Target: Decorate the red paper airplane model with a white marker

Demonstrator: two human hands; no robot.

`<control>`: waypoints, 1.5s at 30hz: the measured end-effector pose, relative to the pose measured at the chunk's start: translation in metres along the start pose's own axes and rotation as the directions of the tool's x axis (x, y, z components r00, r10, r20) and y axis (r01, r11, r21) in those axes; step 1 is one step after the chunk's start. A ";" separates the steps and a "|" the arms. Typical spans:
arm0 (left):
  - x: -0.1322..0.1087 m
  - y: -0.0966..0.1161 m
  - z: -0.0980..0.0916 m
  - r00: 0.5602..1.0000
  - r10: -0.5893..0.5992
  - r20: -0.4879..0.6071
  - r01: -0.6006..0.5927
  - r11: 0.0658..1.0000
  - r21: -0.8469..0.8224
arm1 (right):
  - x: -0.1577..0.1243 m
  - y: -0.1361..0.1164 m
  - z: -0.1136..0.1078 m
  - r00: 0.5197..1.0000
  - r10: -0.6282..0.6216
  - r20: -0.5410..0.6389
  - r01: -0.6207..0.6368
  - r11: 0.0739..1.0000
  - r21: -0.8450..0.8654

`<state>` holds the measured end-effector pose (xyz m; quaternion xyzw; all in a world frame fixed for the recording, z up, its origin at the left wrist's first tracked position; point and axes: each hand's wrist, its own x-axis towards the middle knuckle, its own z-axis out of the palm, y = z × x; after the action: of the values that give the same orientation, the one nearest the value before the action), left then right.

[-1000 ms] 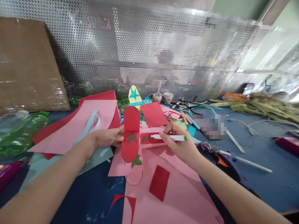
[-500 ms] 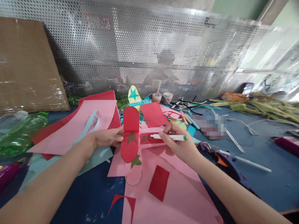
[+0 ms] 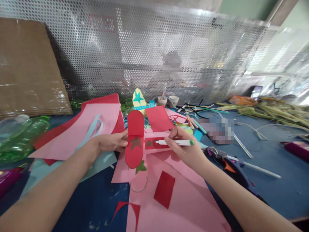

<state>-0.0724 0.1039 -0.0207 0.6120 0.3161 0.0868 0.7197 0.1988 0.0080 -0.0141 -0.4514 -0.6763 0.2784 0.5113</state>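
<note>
Between thumb and fingers my left hand (image 3: 116,141) pinches the left edge of a red paper cutout (image 3: 134,158), folded across the middle with rounded ends and a dark star on its lower half. My right hand (image 3: 183,145) grips a white marker (image 3: 178,142) with a green end. Its tip rests on a red paper strip (image 3: 158,147) marked with dark round spots. The strip lies on pink paper. A green star (image 3: 141,167) is just below the cutout, beside a drawn curved line. A dark red paper piece (image 3: 164,190) lies nearer to me on the pink sheet (image 3: 188,209).
Pink and red sheets (image 3: 79,132) lie at left, near a green plastic bottle (image 3: 24,138). A yellow cutout with a blue star (image 3: 137,98) stands behind. At right are a glue gun (image 3: 238,170), clear sticks and dried husks (image 3: 277,111). A perforated metal panel (image 3: 149,42) rises behind.
Both hands, the cutout and the marker stay almost in place. The second round spot on the red strip looks slightly more filled in.
</note>
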 end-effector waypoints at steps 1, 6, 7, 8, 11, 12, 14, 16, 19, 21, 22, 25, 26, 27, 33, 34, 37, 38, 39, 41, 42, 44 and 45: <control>0.000 0.000 -0.001 1.000 0.000 0.005 0.000 1.000 0.001 | 0.000 0.000 0.000 1.000 -0.003 0.008 0.003 1.000 -0.005; 0.001 -0.003 -0.004 1.000 -0.002 0.026 0.002 1.000 0.004 | 0.000 0.001 -0.001 1.000 -0.002 -0.003 0.002 1.000 -0.022; 0.001 -0.004 -0.005 1.000 -0.003 0.028 0.003 1.000 0.004 | 0.000 0.001 -0.001 1.000 -0.001 0.003 0.001 1.000 -0.028; 0.001 -0.004 -0.005 1.000 -0.004 0.030 0.004 1.000 0.005 | -0.001 0.001 -0.001 1.000 -0.001 0.012 0.001 0.999 -0.035; 0.001 -0.003 -0.004 1.000 -0.005 0.031 0.004 1.000 0.004 | 0.000 0.001 -0.001 1.000 -0.008 0.010 0.008 0.999 -0.040; 0.001 -0.003 -0.003 1.000 -0.005 0.030 0.005 1.000 0.004 | 0.000 0.000 0.000 1.000 -0.010 0.001 0.010 0.999 -0.037; 0.001 -0.002 -0.002 1.000 -0.006 0.025 0.006 1.000 0.005 | 0.000 0.000 0.000 1.000 -0.013 0.000 0.013 0.999 -0.041; 0.000 -0.001 -0.002 1.000 -0.007 0.016 0.007 1.000 0.006 | 0.000 0.000 0.000 1.000 -0.018 0.008 0.018 0.998 -0.055; -0.001 -0.001 -0.001 1.000 -0.005 0.004 0.005 1.000 0.007 | 0.000 0.000 -0.001 1.000 -0.021 -0.006 0.021 0.998 -0.067; -0.001 0.000 0.000 1.000 -0.003 0.004 0.002 1.000 0.008 | -0.001 0.000 -0.001 1.000 -0.020 0.007 0.020 0.998 -0.067; -0.002 0.000 0.000 1.000 0.000 0.006 0.000 1.000 0.007 | -0.001 0.000 -0.001 1.000 -0.017 0.018 0.019 0.997 -0.068; -0.001 0.001 0.002 1.000 0.003 0.008 -0.003 1.000 0.005 | -0.002 -0.001 -0.001 1.000 -0.007 0.011 0.008 0.998 -0.062; -0.001 0.001 0.002 1.000 0.003 0.009 -0.003 1.000 0.004 | -0.002 -0.001 -0.001 1.000 -0.004 0.005 0.004 0.998 -0.059; 0.000 0.002 0.002 1.000 0.002 0.011 -0.002 1.000 0.003 | -0.002 -0.002 -0.001 1.000 -0.002 0.004 0.002 0.998 -0.058; 0.000 0.003 0.002 1.000 -0.001 0.016 0.001 1.000 -0.009 | -0.001 -0.001 -0.001 1.000 -0.016 0.018 0.017 0.998 -0.059; -0.001 0.002 0.002 1.000 0.001 0.016 -0.001 1.000 -0.011 | -0.001 -0.001 -0.001 1.000 -0.012 0.021 0.013 0.998 -0.061; -0.001 0.002 0.002 1.000 0.005 0.019 -0.004 1.000 -0.010 | -0.001 0.000 -0.001 1.000 0.000 0.020 0.001 0.998 -0.064; -0.001 0.002 0.002 1.000 0.004 0.020 -0.003 1.000 -0.009 | -0.001 0.000 -0.001 1.000 0.000 0.019 0.002 0.998 -0.063; -0.001 0.002 0.002 1.000 0.002 0.020 -0.002 1.000 -0.007 | -0.001 0.000 -0.001 1.000 -0.002 0.017 0.003 0.998 -0.062; -0.001 0.002 0.002 1.000 -0.001 0.016 0.001 1.000 -0.007 | -0.001 0.001 -0.001 1.000 -0.002 0.019 0.003 0.998 -0.063; -0.001 0.002 0.002 1.000 -0.003 0.013 0.003 1.000 -0.008 | -0.001 0.000 -0.001 1.000 -0.001 0.021 0.003 0.998 -0.066; -0.001 0.002 0.002 1.000 -0.002 0.013 0.002 1.000 -0.005 | -0.001 0.000 -0.001 1.000 -0.001 0.020 0.002 0.997 -0.074; -0.001 0.002 0.002 1.000 0.001 0.015 -0.001 1.000 -0.001 | -0.001 0.000 -0.001 1.000 0.000 0.018 0.002 0.997 -0.081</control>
<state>-0.0713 0.1020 -0.0183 0.6125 0.3103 0.0827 0.7223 0.2000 0.0065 -0.0138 -0.4687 -0.6918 0.2547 0.4866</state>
